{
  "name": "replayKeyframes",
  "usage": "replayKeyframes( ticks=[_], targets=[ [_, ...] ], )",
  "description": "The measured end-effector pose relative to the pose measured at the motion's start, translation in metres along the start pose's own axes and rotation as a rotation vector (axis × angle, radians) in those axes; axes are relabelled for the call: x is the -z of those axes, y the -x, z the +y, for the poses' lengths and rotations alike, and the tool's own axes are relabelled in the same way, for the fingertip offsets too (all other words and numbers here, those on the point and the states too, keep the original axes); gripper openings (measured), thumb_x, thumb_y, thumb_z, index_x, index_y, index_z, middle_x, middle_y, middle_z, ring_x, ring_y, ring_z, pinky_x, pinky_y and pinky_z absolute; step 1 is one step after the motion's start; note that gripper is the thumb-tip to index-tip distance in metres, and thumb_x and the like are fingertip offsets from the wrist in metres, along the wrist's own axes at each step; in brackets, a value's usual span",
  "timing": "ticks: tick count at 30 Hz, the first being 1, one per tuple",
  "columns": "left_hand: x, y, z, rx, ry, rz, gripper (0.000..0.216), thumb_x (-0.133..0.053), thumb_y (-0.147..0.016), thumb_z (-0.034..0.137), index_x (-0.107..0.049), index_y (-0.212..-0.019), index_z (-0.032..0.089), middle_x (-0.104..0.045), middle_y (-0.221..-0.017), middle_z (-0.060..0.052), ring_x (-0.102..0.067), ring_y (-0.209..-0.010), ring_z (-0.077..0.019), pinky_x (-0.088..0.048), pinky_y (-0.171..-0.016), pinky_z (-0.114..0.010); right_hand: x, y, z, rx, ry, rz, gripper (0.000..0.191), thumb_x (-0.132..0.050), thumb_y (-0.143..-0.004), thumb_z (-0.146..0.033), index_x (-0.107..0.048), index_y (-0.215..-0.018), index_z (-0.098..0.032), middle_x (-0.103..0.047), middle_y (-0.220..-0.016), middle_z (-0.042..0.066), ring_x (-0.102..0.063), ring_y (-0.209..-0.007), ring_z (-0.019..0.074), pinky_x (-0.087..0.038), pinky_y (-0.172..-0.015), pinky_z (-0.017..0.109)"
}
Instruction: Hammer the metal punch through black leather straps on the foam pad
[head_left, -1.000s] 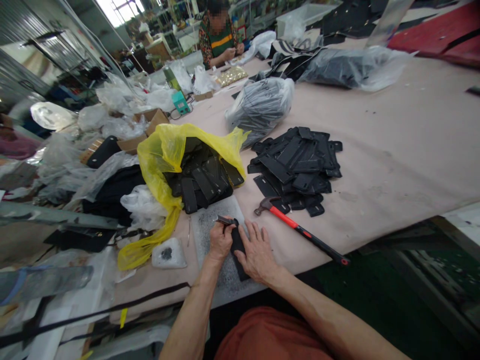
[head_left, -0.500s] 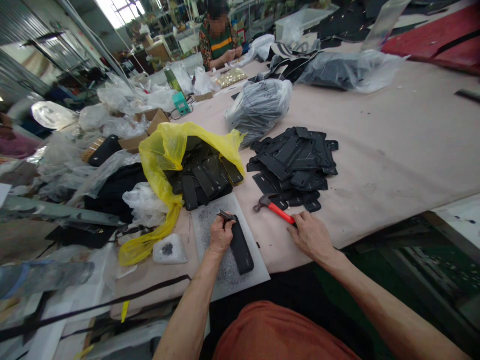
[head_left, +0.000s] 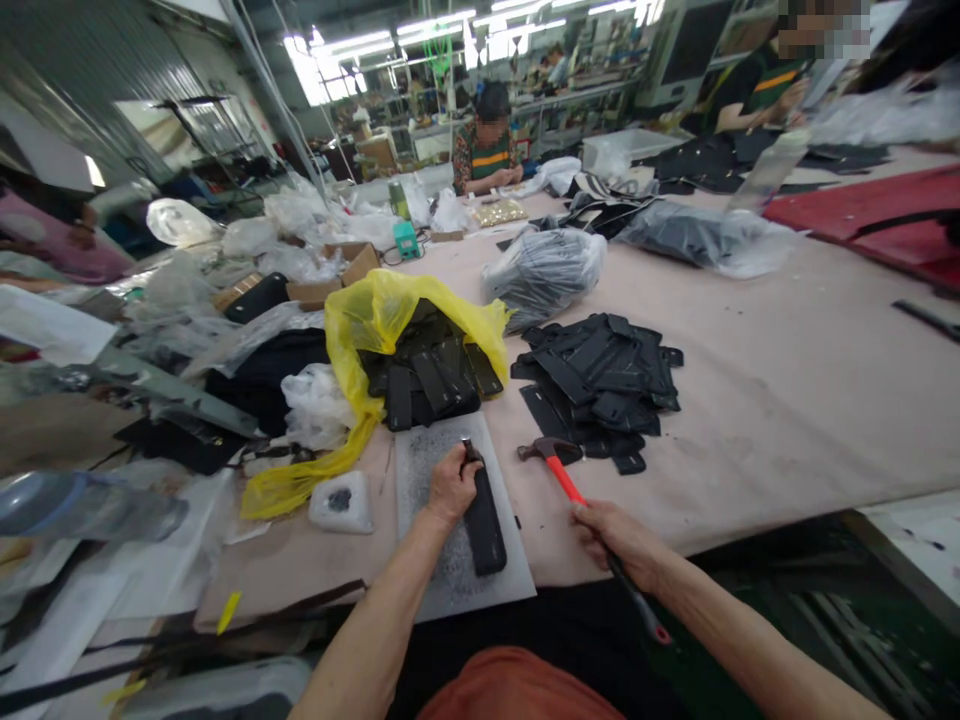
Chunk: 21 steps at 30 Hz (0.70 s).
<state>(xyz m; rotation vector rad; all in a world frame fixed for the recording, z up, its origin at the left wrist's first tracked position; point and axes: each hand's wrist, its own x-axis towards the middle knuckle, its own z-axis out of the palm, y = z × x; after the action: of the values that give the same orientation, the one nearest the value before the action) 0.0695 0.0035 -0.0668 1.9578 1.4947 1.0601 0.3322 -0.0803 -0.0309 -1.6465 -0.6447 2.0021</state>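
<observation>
My left hand (head_left: 453, 483) is closed round a short metal punch (head_left: 469, 449), which stands near the top end of a long black strip-shaped piece (head_left: 486, 525). That piece lies on a pale, speckled board (head_left: 435, 570) at the table's near edge. In my right hand (head_left: 615, 538) is a claw hammer (head_left: 561, 470) with a red and black handle, its head raised to the right of the board. A pile of flat black pieces (head_left: 600, 375) lies beyond the hammer. More black pieces (head_left: 431, 380) fill an open yellow plastic bag (head_left: 375, 305) behind the board.
Left of the board sits a white block (head_left: 341, 503) with a dark patch. A grey wrapped bundle (head_left: 544, 270) stands behind the pile. Clear plastic bags and a cardboard box (head_left: 352, 270) crowd the left side. Co-workers (head_left: 486, 150) sit across the table (head_left: 787, 400).
My head view has tilted up, showing more of the room. The hammer has swung more upright, its handle end now showing below my right hand. The punch in my left hand is more upright.
</observation>
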Motion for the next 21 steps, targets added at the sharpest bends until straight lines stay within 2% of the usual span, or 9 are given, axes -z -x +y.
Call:
replayKeyframes(
  ticks=[2,3,7,10,12,14,16,17,21],
  targets=[
    [0.001,0.000,0.001,-0.005,0.012,0.004,0.010,-0.057,-0.081,0.017,-0.062,-0.089,0.023,-0.067,-0.082,-0.005,-0.065,-0.079,-0.0231,-0.051,-0.074,-0.037,-0.009,0.013,-0.017,0.099,0.132,0.108,0.028,-0.039,-0.093,-0.045,-0.046,-0.080,-0.020,-0.038,-0.056,-0.009,-0.029,-0.036,0.0053,-0.021,-0.036,0.018],
    [0.001,0.000,0.002,-0.008,0.017,0.008,0.010,-0.058,-0.081,0.017,-0.062,-0.087,0.023,-0.067,-0.081,-0.004,-0.064,-0.078,-0.0229,-0.050,-0.073,-0.036,-0.013,0.023,-0.030,0.206,0.223,0.160,0.032,-0.037,-0.093,-0.049,-0.046,-0.079,-0.021,-0.038,-0.055,-0.008,-0.030,-0.037,0.0063,-0.022,-0.036,0.019],
    [0.001,0.000,0.003,-0.007,0.013,0.021,0.007,-0.059,-0.080,0.017,-0.061,-0.082,0.023,-0.065,-0.077,-0.004,-0.062,-0.074,-0.0225,-0.048,-0.068,-0.035,-0.032,0.076,-0.098,0.816,0.646,0.444,0.038,-0.035,-0.094,-0.055,-0.048,-0.078,-0.023,-0.045,-0.056,-0.004,-0.042,-0.046,0.0112,-0.028,-0.043,0.024],
    [0.001,0.000,0.003,-0.009,0.000,0.024,0.008,-0.059,-0.080,0.016,-0.061,-0.082,0.023,-0.063,-0.075,-0.004,-0.061,-0.072,-0.0221,-0.047,-0.066,-0.034,-0.045,0.099,-0.128,1.105,0.869,0.647,0.038,-0.029,-0.098,-0.050,-0.050,-0.083,-0.023,-0.050,-0.059,-0.001,-0.046,-0.049,0.0129,-0.030,-0.049,0.026],
    [0.001,0.000,0.004,-0.018,-0.019,0.025,0.008,-0.059,-0.080,0.016,-0.060,-0.082,0.023,-0.063,-0.074,-0.003,-0.061,-0.071,-0.0214,-0.046,-0.065,-0.033,-0.051,0.100,-0.132,1.148,1.099,0.617,0.039,-0.026,-0.099,-0.047,-0.048,-0.079,-0.022,-0.050,-0.058,0.000,-0.045,-0.047,0.0126,-0.026,-0.048,0.027],
    [0.001,0.000,0.006,-0.020,-0.062,0.024,0.008,-0.058,-0.080,0.015,-0.060,-0.082,0.023,-0.063,-0.074,-0.003,-0.061,-0.071,-0.0202,-0.046,-0.065,-0.031,-0.053,0.098,-0.131,1.096,1.370,0.503,0.036,-0.029,-0.099,-0.042,-0.047,-0.074,-0.022,-0.048,-0.055,-0.001,-0.039,-0.042,0.0115,-0.019,-0.047,0.029],
    [0.001,0.001,0.006,-0.006,-0.106,0.014,0.009,-0.058,-0.081,0.014,-0.059,-0.082,0.022,-0.064,-0.075,-0.002,-0.062,-0.072,-0.0191,-0.046,-0.065,-0.029,-0.054,0.098,-0.132,1.082,1.509,0.456,0.033,-0.034,-0.099,-0.039,-0.046,-0.074,-0.021,-0.046,-0.052,-0.003,-0.035,-0.040,0.0108,-0.013,-0.046,0.029],
    [0.001,0.001,0.007,0.007,-0.120,0.008,0.009,-0.058,-0.081,0.013,-0.059,-0.082,0.022,-0.064,-0.075,-0.002,-0.062,-0.072,-0.0188,-0.046,-0.065,-0.029,-0.054,0.100,-0.134,1.123,1.489,0.480,0.032,-0.035,-0.098,-0.038,-0.046,-0.074,-0.021,-0.045,-0.052,-0.004,-0.034,-0.040,0.0106,-0.013,-0.046,0.029],
    [0.002,0.001,0.006,0.030,-0.121,-0.008,0.007,-0.058,-0.082,0.015,-0.058,-0.082,0.022,-0.065,-0.076,-0.002,-0.063,-0.075,-0.0192,-0.046,-0.068,-0.029,-0.056,0.106,-0.136,1.284,1.121,0.652,0.034,-0.026,-0.101,-0.037,-0.046,-0.080,-0.020,-0.049,-0.057,-0.002,-0.042,-0.043,0.0107,-0.025,-0.047,0.024]
  ],
)
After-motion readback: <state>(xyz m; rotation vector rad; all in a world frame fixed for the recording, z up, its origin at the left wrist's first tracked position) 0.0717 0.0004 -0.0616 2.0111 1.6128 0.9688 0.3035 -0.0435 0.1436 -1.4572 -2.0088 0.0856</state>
